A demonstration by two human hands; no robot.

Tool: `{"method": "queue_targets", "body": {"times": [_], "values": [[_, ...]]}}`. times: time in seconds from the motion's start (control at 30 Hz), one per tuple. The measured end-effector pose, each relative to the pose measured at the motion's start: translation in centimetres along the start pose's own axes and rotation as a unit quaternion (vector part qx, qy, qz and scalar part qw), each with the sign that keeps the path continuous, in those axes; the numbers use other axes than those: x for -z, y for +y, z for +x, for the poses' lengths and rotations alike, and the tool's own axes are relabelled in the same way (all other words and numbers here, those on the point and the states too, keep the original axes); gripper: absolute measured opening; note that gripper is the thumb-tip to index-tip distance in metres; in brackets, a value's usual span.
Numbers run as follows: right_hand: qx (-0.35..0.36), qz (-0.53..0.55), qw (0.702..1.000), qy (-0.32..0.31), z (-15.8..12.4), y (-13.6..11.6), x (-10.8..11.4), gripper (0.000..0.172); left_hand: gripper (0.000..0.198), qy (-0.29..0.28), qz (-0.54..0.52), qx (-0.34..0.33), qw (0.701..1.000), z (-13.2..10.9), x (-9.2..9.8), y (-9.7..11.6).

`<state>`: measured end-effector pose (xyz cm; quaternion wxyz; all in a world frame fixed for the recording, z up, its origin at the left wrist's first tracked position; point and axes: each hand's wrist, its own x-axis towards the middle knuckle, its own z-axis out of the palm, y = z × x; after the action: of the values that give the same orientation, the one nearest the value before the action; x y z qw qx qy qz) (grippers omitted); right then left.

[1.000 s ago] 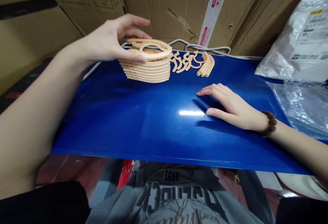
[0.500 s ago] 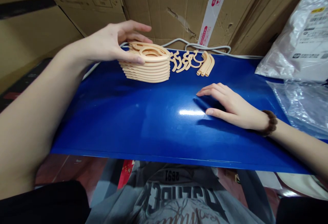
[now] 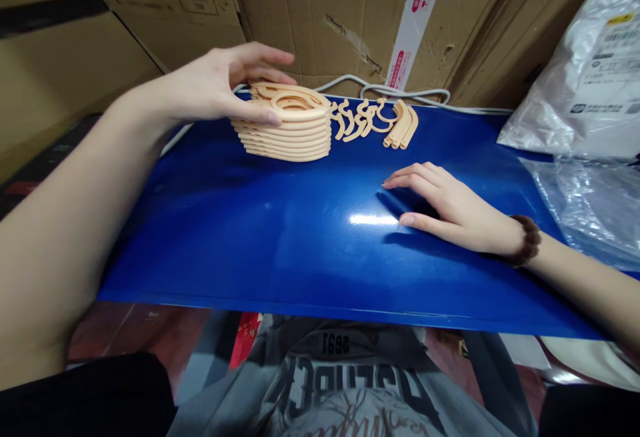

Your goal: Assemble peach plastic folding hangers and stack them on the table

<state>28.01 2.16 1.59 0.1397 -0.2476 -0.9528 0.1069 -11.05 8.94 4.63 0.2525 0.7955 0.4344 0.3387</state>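
Observation:
A neat stack of beige plastic pieces [image 3: 285, 133], which look like hanger bodies with an oval opening, stands at the back left of the blue table [image 3: 240, 243]. My left hand [image 3: 237, 87] rests at its upper left, thumb along the front of the top piece. The other fingers stretch loosely over the back edge, partly hidden. To the right of the stack lie several small curved beige hooks [image 3: 353, 122] and a few curved beige tubes [image 3: 401, 127]. In front of these, my right hand [image 3: 440, 207] lies low over the tabletop, fingers apart and holding nothing.
A white cable [image 3: 380, 93] runs along the back edge, against a large cardboard box [image 3: 320, 17]. More cardboard [image 3: 165, 3] stands at left. At right sits a white plastic parcel bag [image 3: 575, 77] with a clear plastic bag [image 3: 595, 203] before it.

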Motion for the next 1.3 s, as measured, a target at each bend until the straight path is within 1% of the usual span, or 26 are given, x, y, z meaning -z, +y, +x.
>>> {"method": "queue_targets", "body": {"times": [0.13,0.27,0.43,0.57,0.73,0.8,1.03,1.2,1.3], "values": [[0.004,-0.002,1.0,0.002,0.0,0.0,0.0,0.053,0.12,-0.013,0.015,-0.024,1.0,0.3,0.3,-0.9],[0.005,-0.005,1.0,0.001,0.0,0.1,-0.1,0.053,0.115,-0.029,0.029,-0.051,0.998,0.6,0.7,-1.9],[0.005,-0.009,1.0,-0.001,-0.1,0.1,0.0,0.053,0.11,-0.042,0.039,-0.071,0.996,0.6,0.8,-1.9],[0.003,-0.011,1.0,-0.004,-0.1,0.0,0.0,0.052,0.109,-0.036,0.04,-0.053,0.997,0.4,0.7,-1.3],[0.006,-0.013,1.0,-0.002,-0.2,0.1,-0.1,0.052,0.114,-0.016,0.033,-0.043,0.998,0.4,0.6,-1.1],[0.006,-0.013,1.0,-0.002,-0.2,0.2,-0.2,0.051,0.115,-0.016,0.036,-0.034,0.999,0.3,0.5,-1.0],[0.005,-0.011,1.0,-0.004,-0.1,0.1,-0.1,0.052,0.123,0.004,0.04,0.003,0.999,-0.1,0.3,0.2],[0.004,-0.01,1.0,-0.005,-0.2,0.1,-0.1,0.052,0.116,0.002,0.03,0.015,0.999,-0.4,0.1,0.9],[0.003,-0.007,1.0,-0.005,-0.3,0.1,-0.1,0.052,0.115,0.0,0.023,0.021,1.0,-0.4,0.1,1.0]]}}
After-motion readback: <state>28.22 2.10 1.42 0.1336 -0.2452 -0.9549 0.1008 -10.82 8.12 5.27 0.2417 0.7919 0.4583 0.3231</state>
